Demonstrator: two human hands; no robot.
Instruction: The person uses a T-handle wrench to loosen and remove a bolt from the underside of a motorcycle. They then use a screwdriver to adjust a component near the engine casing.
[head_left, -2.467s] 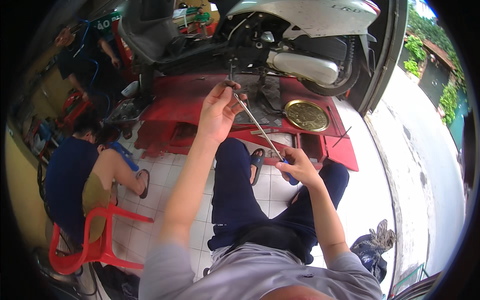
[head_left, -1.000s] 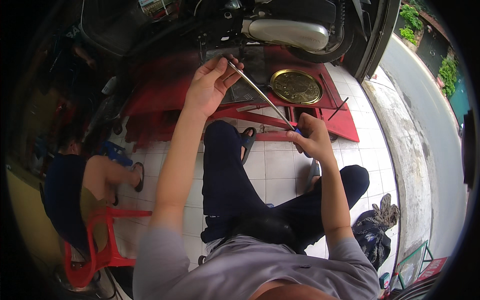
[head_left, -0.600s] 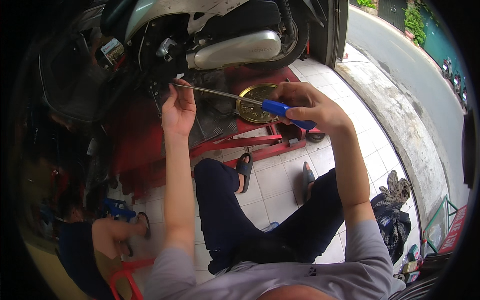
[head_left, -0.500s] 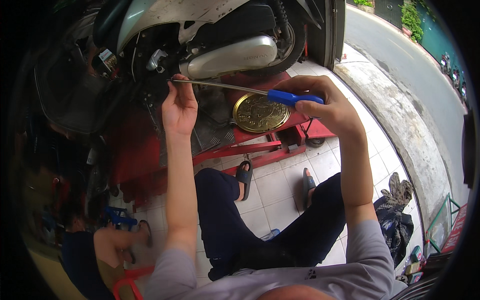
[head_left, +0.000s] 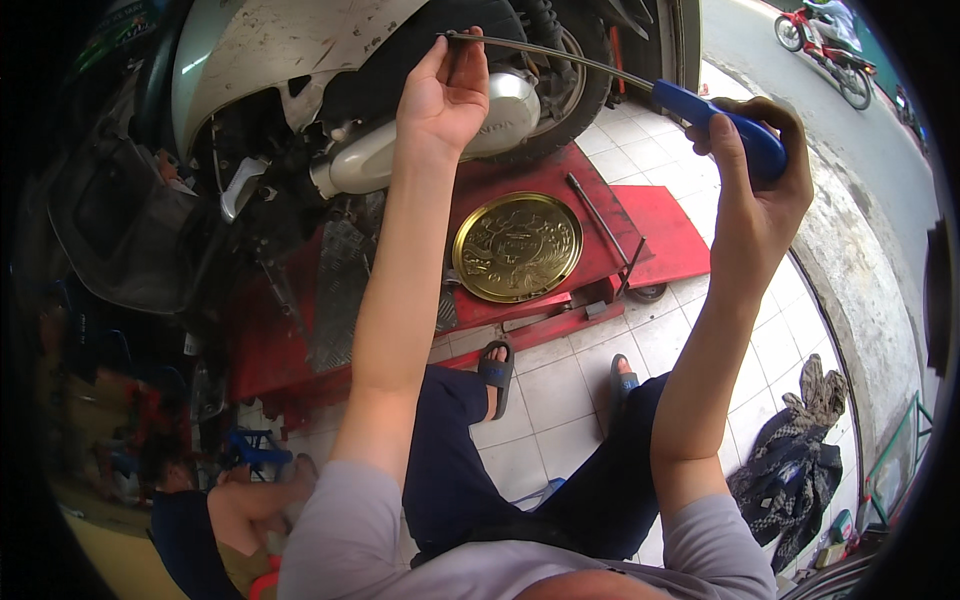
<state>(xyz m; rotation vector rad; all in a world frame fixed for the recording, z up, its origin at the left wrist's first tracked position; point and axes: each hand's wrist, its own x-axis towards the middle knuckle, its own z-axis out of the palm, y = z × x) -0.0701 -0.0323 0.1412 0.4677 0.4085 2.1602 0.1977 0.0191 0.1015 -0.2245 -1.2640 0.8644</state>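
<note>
A screwdriver with a blue handle (head_left: 720, 125) and a long thin metal shaft is held up between both my hands, across the rear of a scooter. My right hand (head_left: 755, 205) is wrapped round the handle. At the far end of the shaft, my left hand (head_left: 445, 100) pinches the tip between thumb and fingers. Something small and dark shows there, too small to make out. Behind my left hand are the scooter's pale body panel (head_left: 265, 75) and its silver engine cover (head_left: 385, 160). The hands appear in front of these parts, apart from the wheel.
A round golden tray (head_left: 518, 247) lies on the red lift platform (head_left: 585, 185), beside a long metal T-shaped tool (head_left: 603, 215). Another person (head_left: 195, 500) sits low at the left. A dark cloth bundle (head_left: 795, 465) rests on the tiles at right. A red motorbike (head_left: 830, 60) passes on the street.
Both hands have moved up and to the right with the screwdriver, uncovering the tray and the T-shaped tool. The view has shifted. A motorbike has come into sight on the street.
</note>
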